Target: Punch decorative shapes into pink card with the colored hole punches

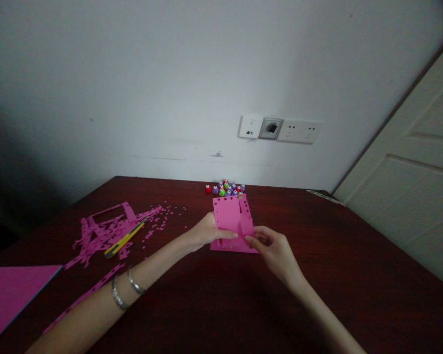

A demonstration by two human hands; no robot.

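Observation:
A pink paper sheet (227, 214) with punched star holes along its edges is held up at the middle of the table. My left hand (207, 231) grips it from the left, thumb across the front and fingers hidden behind. Along its right side, a pink strip (247, 227) is partly separated by a slit and bends forward. My right hand (278, 250) pinches this strip near its lower end between thumb and fingers. The bottom pink edge lies close to the tabletop; whether it is a second sheet I cannot tell.
Several small red, purple and green craft punches (228, 189) stand behind the sheet by the wall. To the left lie pink paper scraps (96, 233), tiny cutouts (158, 221) and a yellow utility knife (125, 238). A larger pink sheet (18, 295) lies at the left edge.

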